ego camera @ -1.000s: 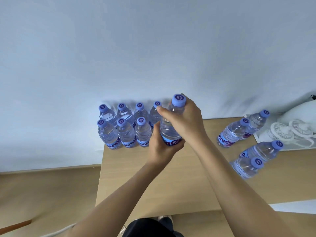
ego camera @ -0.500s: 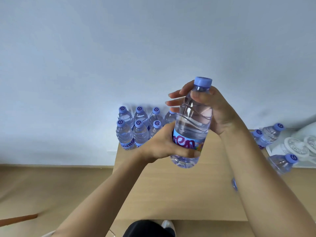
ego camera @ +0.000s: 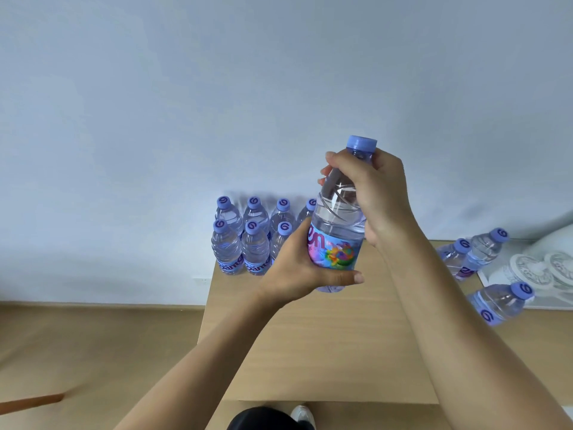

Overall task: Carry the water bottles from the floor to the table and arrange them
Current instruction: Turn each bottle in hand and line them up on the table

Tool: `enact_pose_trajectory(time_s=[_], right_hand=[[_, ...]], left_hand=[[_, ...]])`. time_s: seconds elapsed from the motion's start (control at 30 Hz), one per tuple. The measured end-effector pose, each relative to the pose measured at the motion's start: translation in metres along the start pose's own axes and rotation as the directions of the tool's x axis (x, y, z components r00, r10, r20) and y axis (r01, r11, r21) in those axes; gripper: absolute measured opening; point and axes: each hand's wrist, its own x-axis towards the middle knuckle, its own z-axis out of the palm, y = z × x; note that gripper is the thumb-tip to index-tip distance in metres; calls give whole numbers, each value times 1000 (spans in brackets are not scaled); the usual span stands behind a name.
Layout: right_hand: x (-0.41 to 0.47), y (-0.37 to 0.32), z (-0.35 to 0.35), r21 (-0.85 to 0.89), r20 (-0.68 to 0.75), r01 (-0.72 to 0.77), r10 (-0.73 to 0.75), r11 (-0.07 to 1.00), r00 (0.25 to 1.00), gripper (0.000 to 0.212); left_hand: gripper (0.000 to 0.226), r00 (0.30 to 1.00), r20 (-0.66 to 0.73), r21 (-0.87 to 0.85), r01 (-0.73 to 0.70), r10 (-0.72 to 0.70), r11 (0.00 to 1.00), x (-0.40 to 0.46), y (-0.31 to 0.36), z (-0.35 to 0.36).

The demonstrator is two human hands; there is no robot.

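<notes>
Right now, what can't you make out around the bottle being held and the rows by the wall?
- Fourth back-row bottle: mostly hidden behind the held bottle, head view.
- Third front-row bottle: lower half behind the left hand.
- Held bottle's neck: wrapped by the right hand.

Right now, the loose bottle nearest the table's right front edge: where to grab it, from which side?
Grip the loose bottle around its clear body just below the cap, coming from above with the right hand. It leans with the cap toward the camera, and the other loose bottles stand apart from it, so the sides look free.
</notes>
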Motion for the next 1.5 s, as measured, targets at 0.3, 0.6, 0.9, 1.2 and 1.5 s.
enact_pose_trajectory(time_s=[0.3,0.6,0.9,1.2,1.5], right_hand=[[11,-19,-16,16,396,-36,26,999,918,17],[15,-19,-3,63,302,-44,23,997,953,9],[6,-19,14,-73,-23,72,-74,995,997,15],[14,-29,-10,85,446,-70,24,994,895,24],[8,-29,7,129,355,-30,-18,991,935,17]], left_hand=[[38,987,157,-105,48,-31,993,-5,19,-16],[55,981,187,-107,68,-47,992,-1,25,-15],[61,999,34,-42,-6,7,999,0,21,-7],[38,979,201,-62,44,-31,997,-7,35,-23],[45,977,215,-58,26,-13,998,-10,39,-20]])
